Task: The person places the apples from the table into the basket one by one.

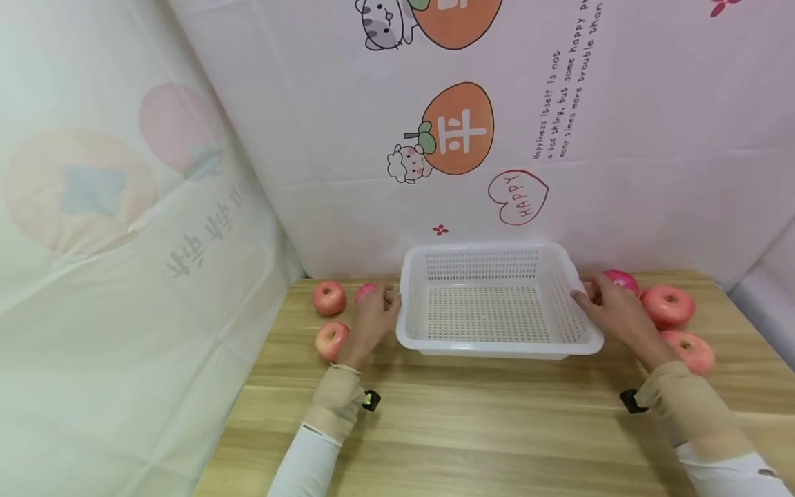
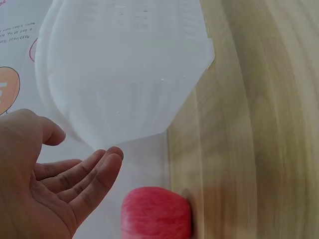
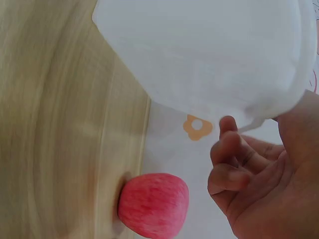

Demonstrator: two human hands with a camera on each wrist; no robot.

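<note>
Pale cloth printed with orange fruit, cartoon animals and a "HAPPY" heart hangs behind and to the left of my wooden worktop. Against the far edge sits a white perforated basket, with nothing in it.

My left hand is at the basket's left side. In the left wrist view its fingers are straight and loosely spread, palm open, holding nothing; whether the tips touch the rim I cannot tell. A pink apple lies just beyond the fingertips, near the basket's far left corner. Two more apples lie to the left of that hand: one further off and one nearer to me, just beside my wrist.

My right hand is at the basket's right side, against the rim as seen from the head view. Its fingers are gently bent in the right wrist view and close on nothing. A deep pink apple lies just behind the knuckles. Further right are two more: a larger one and, nearer to me, another close beside my forearm.
</note>
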